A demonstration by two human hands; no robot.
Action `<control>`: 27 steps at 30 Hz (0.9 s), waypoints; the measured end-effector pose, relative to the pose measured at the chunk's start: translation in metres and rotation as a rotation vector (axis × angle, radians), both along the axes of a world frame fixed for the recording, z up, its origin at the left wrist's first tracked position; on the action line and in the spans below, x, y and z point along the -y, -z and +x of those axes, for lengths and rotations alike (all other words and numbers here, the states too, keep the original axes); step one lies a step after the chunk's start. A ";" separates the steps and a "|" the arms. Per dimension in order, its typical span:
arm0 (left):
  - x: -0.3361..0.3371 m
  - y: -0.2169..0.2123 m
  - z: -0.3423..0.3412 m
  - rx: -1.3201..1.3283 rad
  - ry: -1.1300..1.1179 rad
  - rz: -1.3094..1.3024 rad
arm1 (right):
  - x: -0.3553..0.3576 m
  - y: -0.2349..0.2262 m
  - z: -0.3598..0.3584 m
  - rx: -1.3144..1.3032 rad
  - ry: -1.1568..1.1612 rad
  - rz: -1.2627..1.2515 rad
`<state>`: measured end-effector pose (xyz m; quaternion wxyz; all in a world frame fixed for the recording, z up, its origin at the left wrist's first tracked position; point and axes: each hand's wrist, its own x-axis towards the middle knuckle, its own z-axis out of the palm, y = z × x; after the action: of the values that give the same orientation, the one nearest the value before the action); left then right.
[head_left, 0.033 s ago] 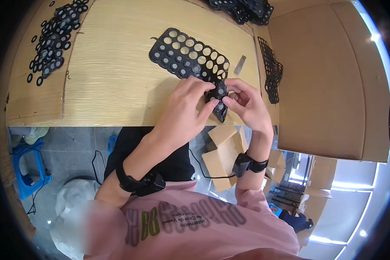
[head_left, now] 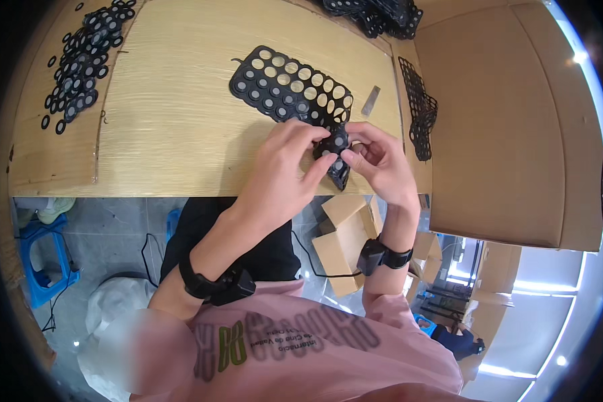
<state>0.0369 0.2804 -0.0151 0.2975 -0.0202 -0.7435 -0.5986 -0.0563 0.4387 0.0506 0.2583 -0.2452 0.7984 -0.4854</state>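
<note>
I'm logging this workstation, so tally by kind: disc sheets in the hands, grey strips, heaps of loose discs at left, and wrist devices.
Black perforated sheet with round discs, touched by the left hand and right hand: 1
Flat grey rectangular strip: 1
Heap of small black round discs with grey centres: 1
Boxy black wrist devices: 2
Total: 5

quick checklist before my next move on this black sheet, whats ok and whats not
1. Left hand on the black perforated sheet: ok.
2. Right hand on it too: ok.
3. Sheet flat throughout: not ok, its near end is bunched between the hands.
4. Metal strip clear of both hands: ok.
5. Pile of black rings apart from the sheet: ok.
6. Grip beneath the sheet: cannot tell, hidden.
</note>
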 end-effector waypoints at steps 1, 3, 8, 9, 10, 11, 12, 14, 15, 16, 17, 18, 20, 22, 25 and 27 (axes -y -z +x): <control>0.000 0.000 0.001 0.016 0.025 0.122 | 0.003 0.001 0.003 -0.008 -0.009 0.001; 0.003 0.000 0.003 0.035 0.049 0.239 | 0.012 0.005 0.010 0.007 0.010 -0.103; 0.014 -0.002 0.010 0.057 0.011 0.124 | 0.026 0.011 0.025 -0.260 0.068 -0.039; 0.015 -0.002 0.011 0.063 0.039 0.137 | 0.027 0.011 0.026 -0.351 0.058 -0.013; 0.016 -0.002 0.010 0.064 0.041 0.133 | 0.028 0.010 0.026 -0.439 0.062 0.034; 0.016 -0.002 0.010 0.064 0.074 0.192 | 0.028 0.009 0.025 -0.443 0.053 0.012; 0.017 -0.002 0.011 0.074 0.113 0.246 | 0.028 0.007 0.025 -0.476 0.019 0.033; 0.018 -0.002 0.011 0.098 0.154 0.347 | 0.027 0.005 0.025 -0.510 -0.017 0.054; 0.018 -0.002 0.011 0.135 0.198 0.443 | 0.027 0.004 0.024 -0.525 -0.046 0.065; 0.019 -0.002 0.012 0.129 0.200 0.444 | 0.026 0.003 0.024 -0.544 -0.080 0.069; 0.021 -0.003 0.013 0.196 0.251 0.451 | 0.026 0.003 0.024 -0.538 -0.074 0.077; 0.022 -0.003 0.014 0.235 0.296 0.464 | 0.025 0.002 0.023 -0.540 -0.092 0.046; 0.023 -0.006 0.013 0.223 0.297 0.501 | 0.024 0.003 0.022 -0.543 -0.110 0.011; 0.025 -0.008 0.014 0.183 0.291 0.542 | 0.023 0.004 0.021 -0.466 -0.139 -0.026; 0.026 -0.011 0.018 0.310 0.313 0.579 | 0.020 0.007 0.019 -0.412 -0.169 -0.085; 0.028 -0.013 0.019 0.331 0.152 0.565 | 0.016 0.009 0.018 -0.403 -0.146 -0.093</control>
<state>0.0562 0.2520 -0.0017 0.1210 0.1051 -0.5826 -0.7968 -0.0386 0.4223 0.0421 0.1163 -0.4062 0.7907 -0.4430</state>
